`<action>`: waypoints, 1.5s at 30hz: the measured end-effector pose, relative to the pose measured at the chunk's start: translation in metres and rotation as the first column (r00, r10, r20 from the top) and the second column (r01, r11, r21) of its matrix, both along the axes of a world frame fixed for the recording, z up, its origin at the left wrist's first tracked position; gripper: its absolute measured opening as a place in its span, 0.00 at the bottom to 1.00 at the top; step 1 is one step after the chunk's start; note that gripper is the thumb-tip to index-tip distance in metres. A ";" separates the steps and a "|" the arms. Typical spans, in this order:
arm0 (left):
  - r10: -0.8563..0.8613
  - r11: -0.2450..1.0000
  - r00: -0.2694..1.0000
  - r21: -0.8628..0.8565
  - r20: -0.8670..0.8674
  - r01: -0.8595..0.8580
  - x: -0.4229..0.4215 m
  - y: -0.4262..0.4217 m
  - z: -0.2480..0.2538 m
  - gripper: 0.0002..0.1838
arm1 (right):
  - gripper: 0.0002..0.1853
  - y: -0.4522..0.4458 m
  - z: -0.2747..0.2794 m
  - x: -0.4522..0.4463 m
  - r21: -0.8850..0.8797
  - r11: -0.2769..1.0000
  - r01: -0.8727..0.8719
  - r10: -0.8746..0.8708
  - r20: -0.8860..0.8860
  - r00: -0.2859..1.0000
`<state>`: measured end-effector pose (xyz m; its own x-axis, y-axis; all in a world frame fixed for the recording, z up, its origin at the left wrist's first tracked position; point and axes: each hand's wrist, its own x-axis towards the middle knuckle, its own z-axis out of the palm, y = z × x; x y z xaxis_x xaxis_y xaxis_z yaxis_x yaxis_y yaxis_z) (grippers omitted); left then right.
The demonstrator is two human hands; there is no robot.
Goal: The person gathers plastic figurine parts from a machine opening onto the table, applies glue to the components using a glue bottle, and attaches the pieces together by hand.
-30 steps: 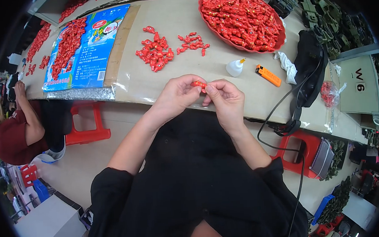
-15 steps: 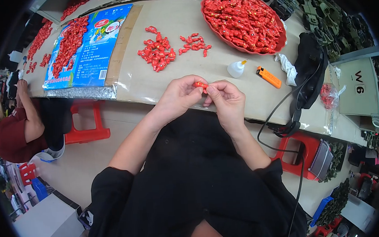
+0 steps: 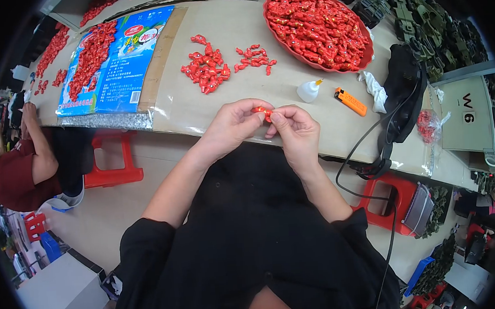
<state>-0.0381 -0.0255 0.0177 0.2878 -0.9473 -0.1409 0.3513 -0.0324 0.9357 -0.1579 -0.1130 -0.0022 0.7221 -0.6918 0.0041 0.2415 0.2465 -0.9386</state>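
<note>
Between my two hands, just over the table's near edge, is a small glossy red figurine piece, mostly hidden by fingertips. My left hand pinches it from one side with thumb and index finger. On the other side, the thumb and fingers of my right hand are closed on it too. Beyond them lie a larger pile of red pieces and a smaller group of red pieces. A white squeeze bottle with a yellowish tip stands past my right hand, beside an orange lighter.
A red bowl heaped with red pieces sits at the back. Blue printed cardboard at left carries more pieces. Crumpled tissue, a black bag and a cable are at right. A co-worker sits at far left.
Both hands stay in nearly the same spot. The red piece shows slightly differently between the fingertips, as if turned a little.
</note>
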 end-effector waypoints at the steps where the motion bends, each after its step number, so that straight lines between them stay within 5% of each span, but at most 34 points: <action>1: 0.004 1.000 1.000 0.003 0.002 -0.004 0.000 0.000 0.000 0.11 | 0.04 0.000 0.000 0.000 -0.002 1.000 -0.003 0.003 -0.004 1.000; 45: 0.034 0.999 0.999 -0.005 -0.033 -0.034 0.001 0.001 -0.001 0.10 | 0.03 0.002 -0.002 0.001 -0.130 0.991 0.021 -0.019 0.017 1.000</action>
<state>-0.0371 -0.0241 0.0167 0.3151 -0.9378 -0.1460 0.3832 -0.0150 0.9235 -0.1568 -0.1110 -0.0046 0.7069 -0.6993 0.1062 0.2602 0.1175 -0.9584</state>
